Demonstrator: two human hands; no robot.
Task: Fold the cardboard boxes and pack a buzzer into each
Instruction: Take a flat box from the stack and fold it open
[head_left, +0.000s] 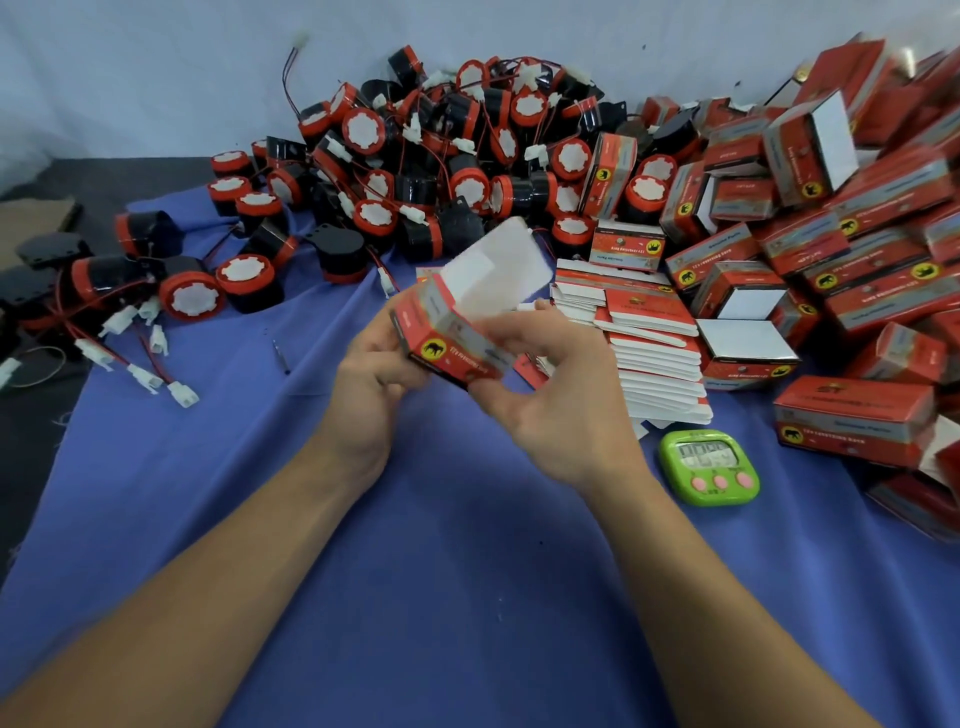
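Red printed cardboard box with a yellow elephant badge is being held up between both hands, above the blue cloth that is covering the surface. Its long white top flap is standing open and tilting away from the person, blurred. Whether anything is sitting inside the box cannot be told.

The left hand is gripping the box's left end, fingers curling round it from below. The right hand is pinching the box's right end, with the thumb on the near side.

Behind the box, a heap of round red-and-black plastic buzzers with red wires and white plugs is lying across the far part of the cloth. Just to the right of the right hand, a stack of flat unfolded red-and-white boxes is lying fanned out. Farther right, a pile of folded red boxes is spreading to the edge of the view. A small green digital timer with pink buttons is sitting on the cloth near the right wrist, just in front of the flat stack.
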